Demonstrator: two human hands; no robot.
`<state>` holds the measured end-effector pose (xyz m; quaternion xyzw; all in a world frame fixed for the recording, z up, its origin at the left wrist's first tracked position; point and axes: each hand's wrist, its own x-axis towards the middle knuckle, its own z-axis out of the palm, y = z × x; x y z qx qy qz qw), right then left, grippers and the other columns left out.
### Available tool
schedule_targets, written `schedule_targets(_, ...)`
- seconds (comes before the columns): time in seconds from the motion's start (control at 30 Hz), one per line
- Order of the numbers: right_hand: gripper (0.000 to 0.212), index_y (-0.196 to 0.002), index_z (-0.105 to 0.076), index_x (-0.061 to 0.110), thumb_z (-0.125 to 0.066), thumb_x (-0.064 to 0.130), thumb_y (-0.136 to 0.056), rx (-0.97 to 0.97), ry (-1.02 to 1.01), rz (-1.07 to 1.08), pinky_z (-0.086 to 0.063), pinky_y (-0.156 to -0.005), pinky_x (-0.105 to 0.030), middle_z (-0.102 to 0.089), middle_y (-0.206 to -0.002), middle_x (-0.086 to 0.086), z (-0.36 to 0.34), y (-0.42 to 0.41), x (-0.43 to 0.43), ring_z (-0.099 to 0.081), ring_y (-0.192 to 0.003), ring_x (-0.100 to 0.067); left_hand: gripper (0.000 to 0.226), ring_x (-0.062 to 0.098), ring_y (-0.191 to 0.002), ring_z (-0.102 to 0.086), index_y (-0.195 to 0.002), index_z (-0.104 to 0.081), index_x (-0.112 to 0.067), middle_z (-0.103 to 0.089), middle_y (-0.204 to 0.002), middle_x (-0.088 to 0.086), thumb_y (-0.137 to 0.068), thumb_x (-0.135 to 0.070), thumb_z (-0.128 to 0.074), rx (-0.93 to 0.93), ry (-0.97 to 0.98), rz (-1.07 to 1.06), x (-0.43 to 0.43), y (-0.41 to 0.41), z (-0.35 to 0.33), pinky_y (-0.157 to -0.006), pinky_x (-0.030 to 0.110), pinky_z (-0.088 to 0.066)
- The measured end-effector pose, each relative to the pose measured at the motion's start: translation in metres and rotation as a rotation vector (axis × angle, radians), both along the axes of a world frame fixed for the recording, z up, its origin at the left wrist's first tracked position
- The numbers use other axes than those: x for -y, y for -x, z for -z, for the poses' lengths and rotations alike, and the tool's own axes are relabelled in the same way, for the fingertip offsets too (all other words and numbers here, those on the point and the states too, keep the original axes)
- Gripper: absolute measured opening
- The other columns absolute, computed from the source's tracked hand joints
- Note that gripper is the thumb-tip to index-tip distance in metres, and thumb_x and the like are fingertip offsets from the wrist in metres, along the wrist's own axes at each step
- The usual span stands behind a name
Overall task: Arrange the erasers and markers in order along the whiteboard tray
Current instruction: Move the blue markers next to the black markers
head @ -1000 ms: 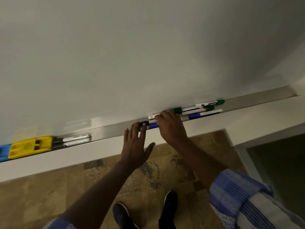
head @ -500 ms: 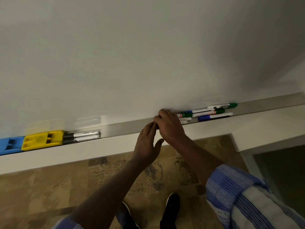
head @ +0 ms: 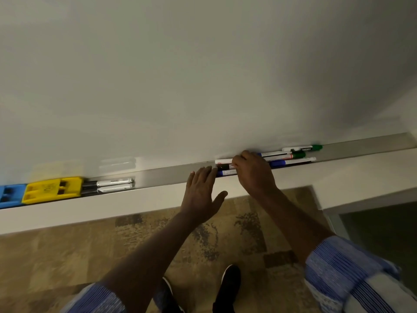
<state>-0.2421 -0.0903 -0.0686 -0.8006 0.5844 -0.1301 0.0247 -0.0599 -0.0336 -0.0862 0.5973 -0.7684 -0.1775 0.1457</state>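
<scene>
- The right hand (head: 255,172) is over the whiteboard tray (head: 162,175), knuckles up. Its fingers are curled down round a bundle of three markers (head: 223,167) that lies lengthwise in the tray.
- Only the left ends of the three show past the fingers: a white one nearest the board, a black one in the middle and a blue one at the front. The rest of each is hidden under the hand.
- The left hand (head: 200,193) is flat and holds nothing, with its fingers straight and close together and the thumb spread to the right. Its fingertips reach the tray's front lip right at the bundle's left ends. Whether they touch the markers is not clear.
- Just to the right of the right hand, a loose group of four markers (head: 287,155) lies in the tray, staggered along its length. Green caps show at the far right of the group, and one marker at the front has a blue cap.
- Well to the left along the tray, a pair of markers (head: 112,185) with black and silver barrels lies side by side.
- The pair's black ends meet a yellow eraser (head: 52,189).
- A blue eraser (head: 10,195) sits against the yellow one's left side and is cut off by the frame edge.
- The whiteboard (head: 203,75) rises blank behind the tray, and a white ledge (head: 112,204) runs below it.
- Blue striped sleeves (head: 352,274) are pushed up both forearms.
- Two dark shoes (head: 228,288) stand on the mottled brown floor (head: 67,256).
</scene>
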Motion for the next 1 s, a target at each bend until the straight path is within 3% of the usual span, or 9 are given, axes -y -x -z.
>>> schedule_targets(0.2,0.015,-0.097,-0.067,0.009,-0.073,0.006,-0.083,0.024,0.025,-0.022,-0.053,-0.062,-0.034,-0.064,-0.089,-0.009,0.002,0.0,-0.001,-0.061,-0.079,-0.026,0.075,0.022,-0.129,-0.052,-0.147,-0.043,-0.015,-0.059,-0.138,0.002,-0.088,-0.059,-0.055,-0.217,-0.057,-0.13,0.014,0.017,-0.012,-0.115,0.047,-0.037)
schedule_targets(0.4,0.011,-0.094,-0.066,0.008,-0.071,0.005,-0.084,0.052,0.073,-0.06,-0.044,-0.057,-0.03,-0.062,-0.089,-0.01,0.005,0.001,-0.001,-0.059,-0.079,-0.027,0.073,0.024,-0.117,-0.062,-0.146,-0.044,-0.015,-0.066,-0.13,0.004,-0.087,-0.05,-0.067,-0.502,-0.179,-0.326,0.019,0.023,-0.023,-0.101,0.049,-0.051)
schedule_targets(0.57,0.014,-0.098,-0.067,0.006,-0.069,0.003,-0.085,0.06,0.069,-0.083,-0.048,-0.059,-0.034,-0.061,-0.091,-0.013,0.007,0.0,0.001,-0.059,-0.082,-0.031,0.063,0.015,-0.11,-0.064,-0.145,-0.044,-0.016,-0.065,-0.133,0.004,-0.092,-0.031,-0.072,-0.676,-0.302,-0.422,0.024,0.028,-0.032,-0.095,0.031,-0.053)
schedule_targets(0.87,0.021,-0.106,-0.067,0.007,-0.063,0.004,-0.086,-0.032,0.041,-0.163,-0.051,-0.071,-0.04,-0.061,-0.098,-0.013,0.004,0.0,0.005,-0.059,-0.088,-0.032,0.059,0.016,-0.11,-0.064,-0.143,-0.046,-0.019,-0.065,-0.132,0.0,-0.091,-0.031,-0.072,-0.7,-0.291,-0.441,0.021,0.027,-0.031,-0.098,0.038,-0.054)
schedule_targets(1.0,0.023,-0.109,-0.066,0.008,-0.061,0.005,-0.087,-0.049,0.027,-0.173,-0.052,-0.074,-0.043,-0.061,-0.1,-0.013,0.007,0.0,0.005,-0.058,-0.089,-0.031,0.058,0.015,-0.109,-0.063,-0.143,-0.046,-0.019,-0.065,-0.131,0.0,-0.092,-0.03,-0.072,-0.699,-0.282,-0.443,0.02,0.027,-0.031,-0.098,0.036,-0.053)
